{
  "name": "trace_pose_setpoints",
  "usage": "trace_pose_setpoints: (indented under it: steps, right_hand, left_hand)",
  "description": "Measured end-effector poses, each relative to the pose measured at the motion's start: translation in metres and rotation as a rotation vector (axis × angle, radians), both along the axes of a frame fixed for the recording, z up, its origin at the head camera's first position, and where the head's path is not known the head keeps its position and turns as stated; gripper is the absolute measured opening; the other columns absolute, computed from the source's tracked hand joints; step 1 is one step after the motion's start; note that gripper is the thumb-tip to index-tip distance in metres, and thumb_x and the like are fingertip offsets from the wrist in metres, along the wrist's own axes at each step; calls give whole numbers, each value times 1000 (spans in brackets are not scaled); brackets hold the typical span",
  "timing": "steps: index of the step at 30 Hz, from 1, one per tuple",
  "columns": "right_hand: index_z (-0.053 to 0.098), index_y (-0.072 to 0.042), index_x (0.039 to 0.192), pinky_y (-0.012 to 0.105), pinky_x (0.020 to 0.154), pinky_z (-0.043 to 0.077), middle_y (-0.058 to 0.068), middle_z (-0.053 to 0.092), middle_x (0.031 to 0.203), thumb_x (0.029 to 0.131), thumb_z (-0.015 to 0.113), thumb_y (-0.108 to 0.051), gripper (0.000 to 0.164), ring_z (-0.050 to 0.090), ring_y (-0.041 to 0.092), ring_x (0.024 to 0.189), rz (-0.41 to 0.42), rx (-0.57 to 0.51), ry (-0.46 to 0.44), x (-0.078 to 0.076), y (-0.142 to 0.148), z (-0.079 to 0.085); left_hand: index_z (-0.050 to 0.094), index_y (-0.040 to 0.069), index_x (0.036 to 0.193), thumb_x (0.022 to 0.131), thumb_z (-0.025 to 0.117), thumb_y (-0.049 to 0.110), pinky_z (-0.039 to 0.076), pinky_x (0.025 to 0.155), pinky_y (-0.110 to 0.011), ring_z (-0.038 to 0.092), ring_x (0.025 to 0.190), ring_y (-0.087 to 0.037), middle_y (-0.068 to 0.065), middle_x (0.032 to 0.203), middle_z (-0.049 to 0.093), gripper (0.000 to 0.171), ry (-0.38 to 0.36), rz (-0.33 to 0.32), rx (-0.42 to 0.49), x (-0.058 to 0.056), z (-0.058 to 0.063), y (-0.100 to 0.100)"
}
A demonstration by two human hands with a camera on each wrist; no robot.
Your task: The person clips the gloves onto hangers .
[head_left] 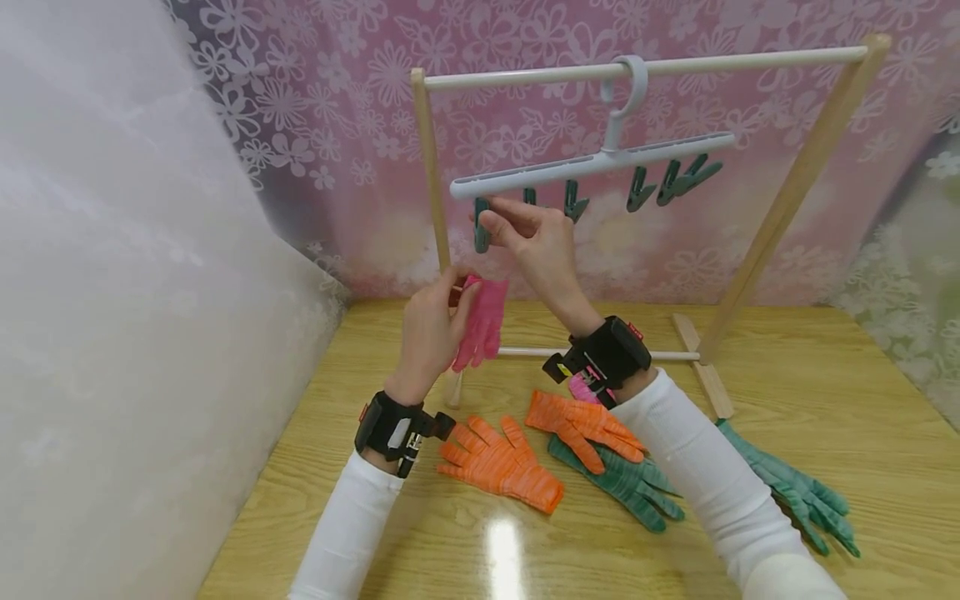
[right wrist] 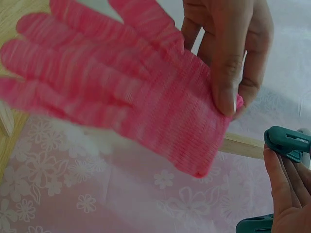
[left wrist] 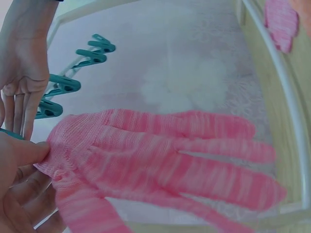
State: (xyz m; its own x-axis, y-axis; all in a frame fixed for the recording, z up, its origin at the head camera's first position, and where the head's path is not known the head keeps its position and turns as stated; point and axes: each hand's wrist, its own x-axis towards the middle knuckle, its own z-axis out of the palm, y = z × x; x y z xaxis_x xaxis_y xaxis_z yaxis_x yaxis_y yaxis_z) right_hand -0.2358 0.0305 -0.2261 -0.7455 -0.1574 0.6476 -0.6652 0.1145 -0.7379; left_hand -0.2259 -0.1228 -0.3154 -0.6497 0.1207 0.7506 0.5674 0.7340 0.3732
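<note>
By a corner of its cuff, my left hand [head_left: 431, 329] pinches a pink knitted glove [head_left: 483, 321] between thumb and fingers. The glove's fingers hang downward, below the left end of a white hanger [head_left: 540, 173]. My right hand [head_left: 538, 242] is raised at that end, holding the outermost green clip [head_left: 481, 232] between thumb and fingers. In the right wrist view this clip [right wrist: 286, 141] is close to the glove's cuff, with a gap between them. Several other green clips [head_left: 639, 192] dangle along the hanger with nothing in them.
The hanger hooks over a white rail [head_left: 517, 77] on a wooden-legged stand [head_left: 795, 192]. On the table [head_left: 315, 492] lie two orange gloves [head_left: 498, 462], two green gloves [head_left: 798, 487] and another pink glove [head_left: 588, 388], partly hidden behind my right wrist. A pale wall [head_left: 127, 292] rises at left.
</note>
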Motion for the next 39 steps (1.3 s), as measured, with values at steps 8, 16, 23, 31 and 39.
trace_pose_setpoints:
  steps: [8,16,23,31,39]
  right_hand:
    - [66,3,109,26,71,54,17,69,95,84,67,-14,30,68,22,81,-1,-50,-23,0,1,3]
    - [67,1,106,27,71,54,18,69,94,83,68,-12,27,69,20,79,9,-79,-42,-2,3,2]
    - [69,0,103,32,69,54,18,69,92,83,69,-14,25,69,17,76,-32,-63,-27,-2,3,3]
    - [69,0,104,24,72,52,16,69,95,83,68,-14,25,68,12,82,-74,-31,-44,2,3,6]
    - [69,-1,103,19,58,37,15,69,95,83,69,-14,24,51,4,67,-87,-18,-32,3,2,6]
  left_hand:
    - [57,9,107,92,57,23,53,67,-28,67,74,-16,-5,88,68,20,21,-1,76,-4,12,7]
    - [57,8,107,92,56,22,54,66,-28,67,72,-17,-6,85,68,20,46,-6,92,-4,19,9]
    - [56,7,106,93,55,24,54,68,-26,66,73,-15,-6,84,68,21,96,-35,107,-5,25,7]
    - [56,6,103,93,55,25,54,66,-25,67,72,-14,-6,85,69,22,137,-40,115,-5,28,7]
    - [56,6,103,92,55,26,54,64,-25,67,68,-14,-6,83,69,23,168,-7,126,-6,33,9]
